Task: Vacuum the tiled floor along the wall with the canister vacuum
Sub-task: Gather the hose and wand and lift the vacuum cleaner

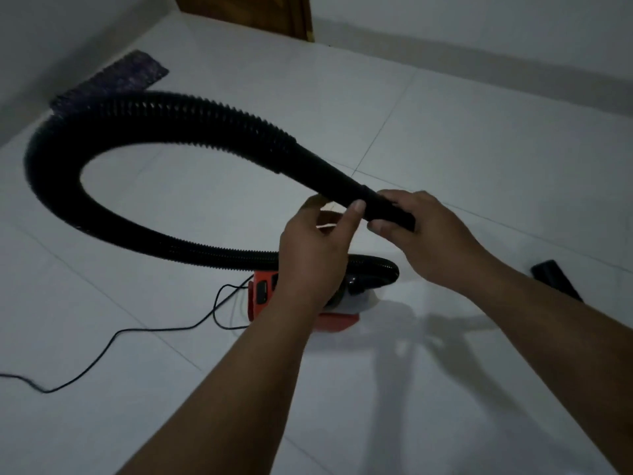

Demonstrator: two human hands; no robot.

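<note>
Both hands hold the smooth end of the black hose (144, 132) in mid-air: the left hand (313, 248) pinches it between thumb and fingers, and the right hand (428, 231) curls round its tip. The hose loops far left and returns to the orange vacuum (263, 296) on the tiled floor (479, 138) beneath the hands, its cord (113, 337) trailing near left.
</note>
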